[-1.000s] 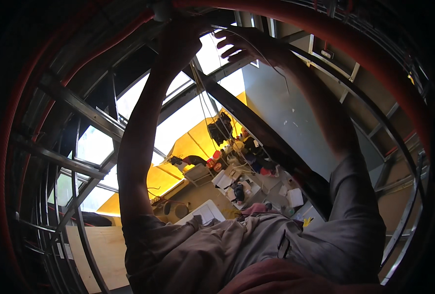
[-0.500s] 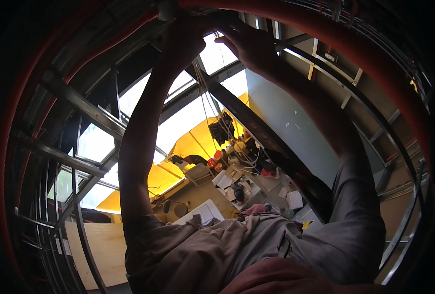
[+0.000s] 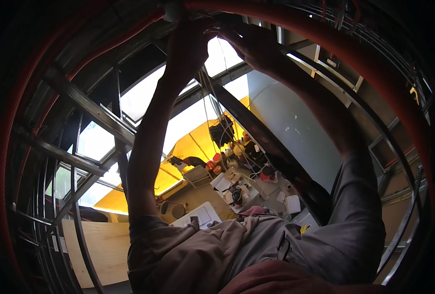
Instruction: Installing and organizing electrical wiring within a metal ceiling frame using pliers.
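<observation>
Both arms reach overhead to the top of the view, where the light is poor. My left hand [image 3: 190,46] is closed, its fingertips dark and mostly hidden. From beside it a bundle of thin pale cables [image 3: 203,82] hangs down. My right hand [image 3: 254,45] comes from the other side, its fingers bent in a pinch close to the left fingertips. Something small and light glints between the two hands, too small to name. One thin wire [image 3: 222,53] drops from that spot. A grey round fitting [image 3: 173,11] with red conduit [image 3: 217,5] sits just above the hands.
Metal ceiling framing [image 3: 87,110] runs at the left, and curved rails [image 3: 364,105] at the right. A dark beam [image 3: 271,152] slants below my right arm. Far beneath are a cluttered table [image 3: 252,195], a yellow sheet [image 3: 195,139] and a plywood board [image 3: 100,250].
My left forearm and hand have shifted slightly right, and the view has moved a little. My right hand's fingers have come down and closed in beside the left hand.
</observation>
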### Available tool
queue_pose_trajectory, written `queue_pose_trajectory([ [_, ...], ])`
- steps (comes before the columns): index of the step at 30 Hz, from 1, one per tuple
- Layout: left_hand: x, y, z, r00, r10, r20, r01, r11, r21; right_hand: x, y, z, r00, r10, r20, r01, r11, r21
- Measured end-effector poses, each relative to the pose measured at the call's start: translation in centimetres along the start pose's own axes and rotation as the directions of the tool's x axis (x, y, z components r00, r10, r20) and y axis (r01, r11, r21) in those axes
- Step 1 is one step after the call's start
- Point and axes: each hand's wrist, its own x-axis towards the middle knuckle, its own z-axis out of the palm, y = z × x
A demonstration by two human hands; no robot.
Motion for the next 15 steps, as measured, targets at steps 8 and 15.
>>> queue_pose_trajectory([
  [8, -5.4, -0.4, -1.7, 0.86, -0.486, -0.155, 0.402, 0.833, -0.379, -0.6, 0.0, 0.0, 0.992, 0.066, 0.107, -0.074, 0.995, 0.073],
  [15, -0.9, 0.6, -1.0, 0.98, 0.197, -0.009, -0.191, 0.957, 0.219, -1.0, -0.2, -0.6, 0.97, 0.131, 0.206, -0.147, 0.987, 0.065],
])
